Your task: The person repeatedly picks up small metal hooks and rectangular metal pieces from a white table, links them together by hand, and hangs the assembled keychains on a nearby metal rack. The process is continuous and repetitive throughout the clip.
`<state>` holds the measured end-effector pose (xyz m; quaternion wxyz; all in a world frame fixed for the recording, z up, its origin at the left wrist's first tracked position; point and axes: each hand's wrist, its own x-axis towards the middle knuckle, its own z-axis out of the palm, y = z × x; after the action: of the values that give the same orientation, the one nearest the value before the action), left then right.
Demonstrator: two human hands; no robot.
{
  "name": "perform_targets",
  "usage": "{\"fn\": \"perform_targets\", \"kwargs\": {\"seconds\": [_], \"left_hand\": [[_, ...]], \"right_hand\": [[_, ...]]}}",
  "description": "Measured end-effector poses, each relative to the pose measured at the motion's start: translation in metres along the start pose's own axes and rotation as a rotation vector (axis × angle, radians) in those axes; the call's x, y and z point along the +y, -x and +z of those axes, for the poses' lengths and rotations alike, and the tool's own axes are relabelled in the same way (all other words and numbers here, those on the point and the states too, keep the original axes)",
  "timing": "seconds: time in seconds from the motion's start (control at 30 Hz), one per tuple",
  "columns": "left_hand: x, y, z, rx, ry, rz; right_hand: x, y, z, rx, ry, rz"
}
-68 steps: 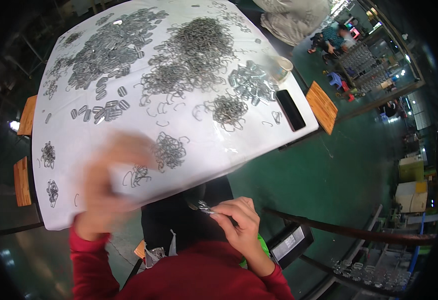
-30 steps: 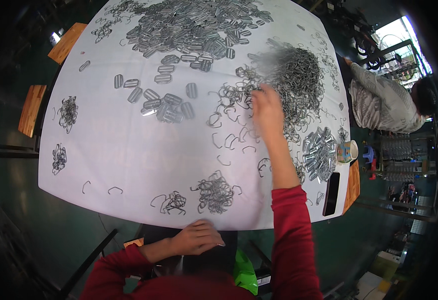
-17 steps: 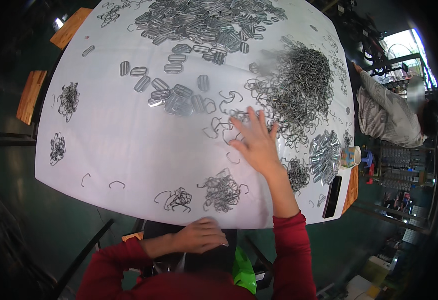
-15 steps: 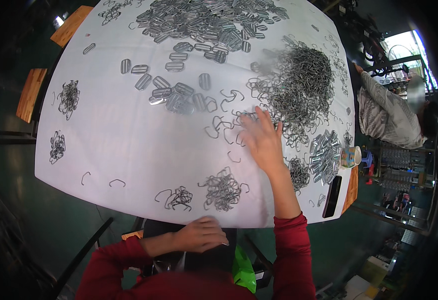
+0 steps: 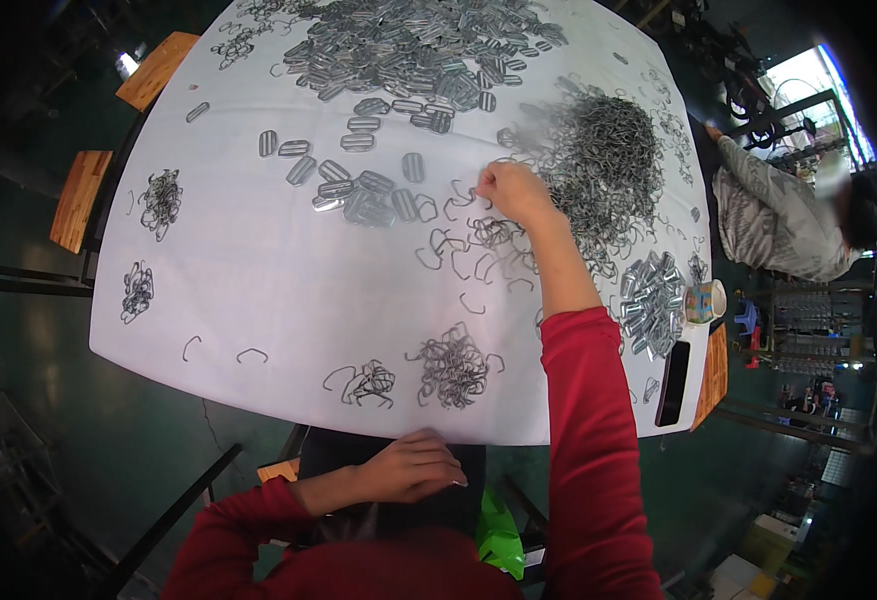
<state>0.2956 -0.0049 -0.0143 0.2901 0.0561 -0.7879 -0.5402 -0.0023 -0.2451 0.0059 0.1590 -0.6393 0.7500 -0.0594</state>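
My right hand (image 5: 515,193) reaches over the table, thumb and fingers pinched together at a bent wire hook (image 5: 470,197) among other loose hooks. Just right of it lies a large tangled heap of dark wire hooks (image 5: 613,150). To its left are scattered flat oval metal slide buckles (image 5: 368,204). My left hand (image 5: 416,468) rests at the near table edge, fingers curled together; a small pale glint shows at its fingertips, but what it holds, if anything, is hidden. Nearby on the table lies a small pile of wire hooks (image 5: 453,366).
A big heap of slide buckles (image 5: 398,50) covers the far side. At right are a pile of shiny metal pieces (image 5: 651,303), a paper cup (image 5: 704,301) and a black phone (image 5: 671,384). Small hook piles (image 5: 161,203) lie left. Another person (image 5: 778,210) is at right.
My right hand has moved farther away and slightly left, from spread fingers over the loose hooks to a pinch. My left hand stays at the near edge. The view has shifted slightly.
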Motion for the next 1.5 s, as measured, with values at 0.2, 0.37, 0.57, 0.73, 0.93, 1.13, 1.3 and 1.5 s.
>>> {"fn": "perform_targets", "kwargs": {"seconds": [0.2, 0.37, 0.57, 0.73, 0.93, 1.13, 1.3, 1.5], "left_hand": [[0.005, 0.004, 0.005, -0.005, -0.007, -0.014], [0.012, 0.004, 0.007, -0.006, -0.040, -0.011], [0.020, 0.007, 0.009, 0.034, -0.094, -0.058], [0.022, 0.008, 0.011, 0.071, -0.111, -0.057], [0.023, 0.009, 0.013, 0.118, -0.133, -0.037], [0.025, 0.011, 0.017, 0.170, -0.119, -0.027], [0.029, 0.011, 0.022, 0.187, -0.124, -0.058], [0.031, 0.009, 0.028, 0.197, -0.120, -0.005]], "right_hand": [[-0.008, 0.020, 0.005, 0.098, -0.138, -0.243], [-0.028, 0.024, 0.011, 0.013, 0.041, -0.269], [-0.028, 0.064, 0.005, -0.010, -0.126, -0.081], [-0.029, 0.172, 0.008, 0.244, -0.724, -0.043], [-0.065, 0.339, 0.004, 0.308, -1.133, 0.181], [-0.112, 0.421, 0.027, 0.325, -1.431, 0.478], [-0.123, 0.428, 0.048, 0.441, -1.529, 0.566], [-0.124, 0.430, 0.060, 0.504, -1.525, 0.568]]}}
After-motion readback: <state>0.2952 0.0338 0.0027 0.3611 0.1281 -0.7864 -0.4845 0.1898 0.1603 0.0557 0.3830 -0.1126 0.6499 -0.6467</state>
